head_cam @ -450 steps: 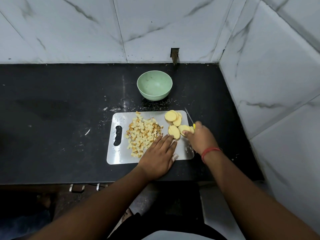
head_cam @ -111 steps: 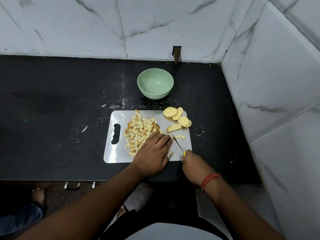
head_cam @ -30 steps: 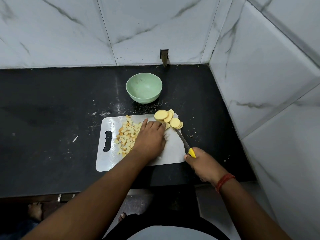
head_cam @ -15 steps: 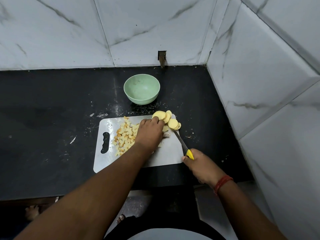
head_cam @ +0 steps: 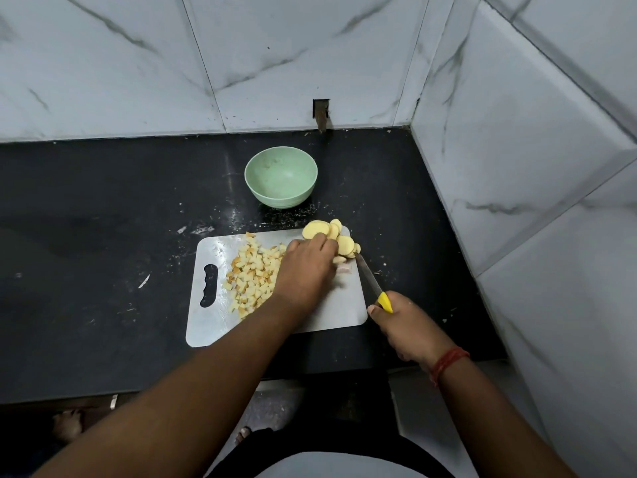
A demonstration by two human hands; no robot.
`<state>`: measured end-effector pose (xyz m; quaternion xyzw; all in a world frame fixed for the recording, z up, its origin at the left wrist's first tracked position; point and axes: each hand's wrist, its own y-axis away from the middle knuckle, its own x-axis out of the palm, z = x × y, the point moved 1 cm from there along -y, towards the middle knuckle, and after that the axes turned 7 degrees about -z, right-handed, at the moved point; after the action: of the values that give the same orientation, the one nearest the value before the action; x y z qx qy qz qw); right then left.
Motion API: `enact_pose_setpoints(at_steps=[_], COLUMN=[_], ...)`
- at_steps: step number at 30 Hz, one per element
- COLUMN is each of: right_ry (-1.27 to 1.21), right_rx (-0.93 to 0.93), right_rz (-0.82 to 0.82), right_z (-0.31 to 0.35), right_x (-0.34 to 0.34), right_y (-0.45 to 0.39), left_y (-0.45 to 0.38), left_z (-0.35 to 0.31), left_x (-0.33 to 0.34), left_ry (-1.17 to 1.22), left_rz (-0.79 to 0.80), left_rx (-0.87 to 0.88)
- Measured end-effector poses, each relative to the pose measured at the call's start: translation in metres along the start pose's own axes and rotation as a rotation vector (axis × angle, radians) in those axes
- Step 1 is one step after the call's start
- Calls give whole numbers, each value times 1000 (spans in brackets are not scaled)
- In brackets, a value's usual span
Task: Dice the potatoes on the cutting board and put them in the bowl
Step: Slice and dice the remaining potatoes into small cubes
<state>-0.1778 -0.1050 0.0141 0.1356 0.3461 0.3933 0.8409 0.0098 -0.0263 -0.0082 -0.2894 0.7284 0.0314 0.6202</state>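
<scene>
**Reaching for the next slice while the knife waits**

The left hand (head_cam: 306,270) reaches across the pale rectangular cutting board (head_cam: 220,322) to the round yellow potato slices (head_cam: 331,232) stacked at the board's far right corner. Its fingers are curled over the nearest slices; whether they pinch one or merely press on it cannot be told, since the fingertips are hidden by the knuckles. The reach likely serves to draw a slice toward the open middle of the board, where there is room to cut.

The right hand (head_cam: 406,326) grips the yellow-handled kitchen knife (head_cam: 374,288) at the board's near right edge. The blade slants away from the person, its tip just beside the slices and clear of the left hand, a resting attitude that keeps the edge away from the reaching fingers.

The heap of small diced potato cubes (head_cam: 251,277) lies on the board's left half, beside the handle slot (head_cam: 208,286), probably pushed there to free the cutting area. The pale green round bowl (head_cam: 281,181) stands on the black stone counter (head_cam: 103,219) just beyond the board, holding no potato; its nearness suits a later transfer. By this judgement dicing is partly done and filling has not begun.
</scene>
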Motion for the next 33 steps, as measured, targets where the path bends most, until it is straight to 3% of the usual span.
enact_pose_setpoints(at_steps=[4, 10, 20, 26, 33], right_ry=[-198, -203, -189, -171, -96], right_rx=[72, 97, 63, 64, 74], right_rz=[-36, -42, -37, -25, -67], right_z=[6, 10, 6, 4, 3], right_x=[-1, -1, 6, 11, 9], right_y=[0, 1, -1, -3, -6], left_y=[23, 54, 75, 69, 74], left_z=[-15, -13, -7, -29, -17], left_x=[14, 23, 20, 15, 16], left_ry=[-24, -78, -76, -149, -5], left_rz=[-48, -64, -14, 13, -34], left_rx=[165, 330, 319, 168, 194])
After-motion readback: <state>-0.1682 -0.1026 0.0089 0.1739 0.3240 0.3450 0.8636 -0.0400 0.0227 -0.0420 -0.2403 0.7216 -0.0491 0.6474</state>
